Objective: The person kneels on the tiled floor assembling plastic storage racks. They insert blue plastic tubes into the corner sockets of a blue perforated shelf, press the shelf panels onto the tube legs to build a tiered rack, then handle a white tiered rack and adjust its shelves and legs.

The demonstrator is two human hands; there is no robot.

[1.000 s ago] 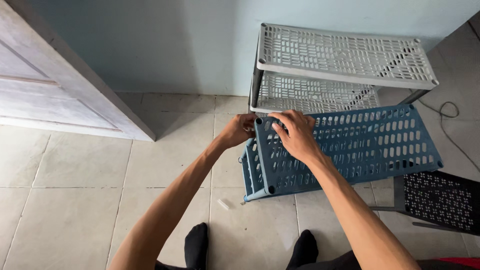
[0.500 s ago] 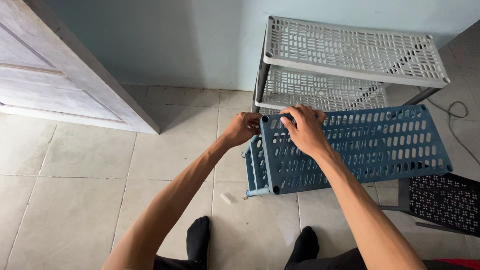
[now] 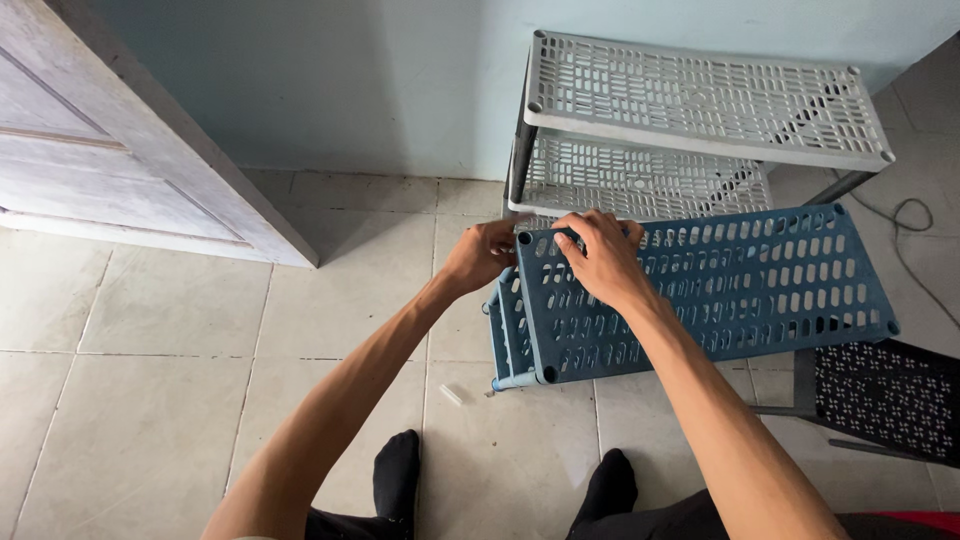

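A blue slotted plastic shelf panel (image 3: 740,290) lies flat on top of a blue rack (image 3: 503,340) standing on the tiled floor. My right hand (image 3: 597,262) rests on the panel's far left part, fingers spread over the slots by the corner. My left hand (image 3: 480,254) grips the panel's left edge at that same far corner. Directly behind stands a white slotted plastic rack (image 3: 700,100) with two visible tiers on dark posts.
A pale wooden door (image 3: 110,170) stands open at the left against a light blue wall. A black perforated panel (image 3: 880,395) lies at the right. A small white piece (image 3: 451,395) lies on the tiles. My feet in black socks (image 3: 400,470) are below.
The view has shifted slightly. My right hand has slid a little along the blue panel's far edge; my left hand stays at the corner.
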